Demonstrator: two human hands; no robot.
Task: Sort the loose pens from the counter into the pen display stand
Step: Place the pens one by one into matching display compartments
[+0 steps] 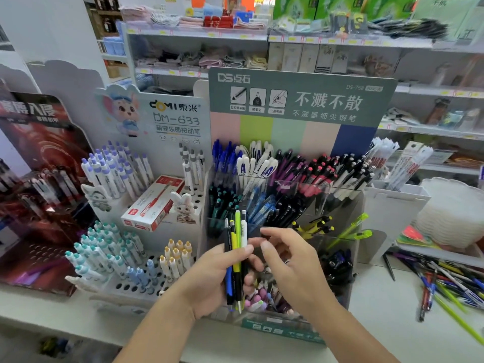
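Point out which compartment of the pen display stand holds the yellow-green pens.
The compartment on the right side of the pen display stand, third row down: two yellow-green pens lean there, beside the yellow-and-black ones. Other compartments hold blue, white, black or pink-topped pens.

The pen display stand (301,100) header reads "DS-758"; the neighbouring white stand (178,113) reads "DOMI", "DM-633".

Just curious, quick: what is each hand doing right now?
Left hand: holding a bunch of pens upright.
Right hand: open, fingers loosely bent beside the pens, holding nothing.
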